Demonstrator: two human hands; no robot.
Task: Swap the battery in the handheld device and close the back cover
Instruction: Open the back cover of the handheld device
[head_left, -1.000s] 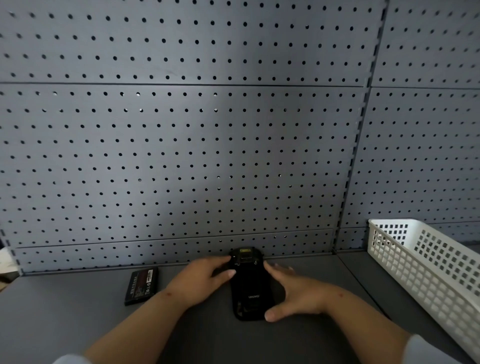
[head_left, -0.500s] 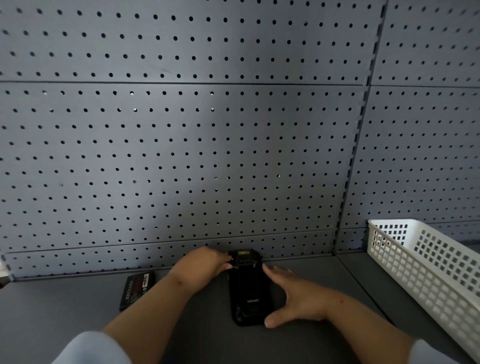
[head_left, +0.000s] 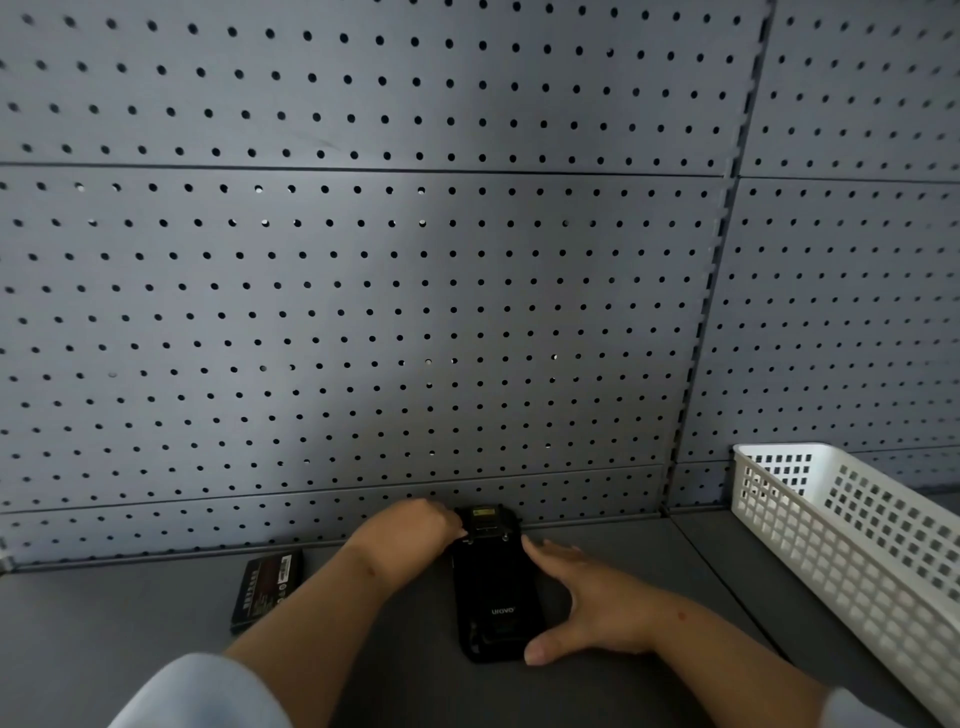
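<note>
A black handheld device (head_left: 496, 597) lies back side up on the grey shelf, its top end toward the pegboard, back cover in place. My left hand (head_left: 410, 535) sits at the device's upper left corner, fingers curled against its top edge. My right hand (head_left: 587, 605) lies along the device's right side, fingers straight, thumb at the lower right corner. A loose black battery (head_left: 267, 590) with a dark red label lies flat on the shelf to the left, apart from both hands.
A grey pegboard wall (head_left: 415, 312) rises right behind the device. A white perforated plastic basket (head_left: 852, 545) stands at the right on the adjoining shelf. The grey shelf surface (head_left: 130, 623) spreads to the left.
My left hand has slid up from the device's left side to its top left corner. The device shifted slightly away from me. The right hand stays alongside it.
</note>
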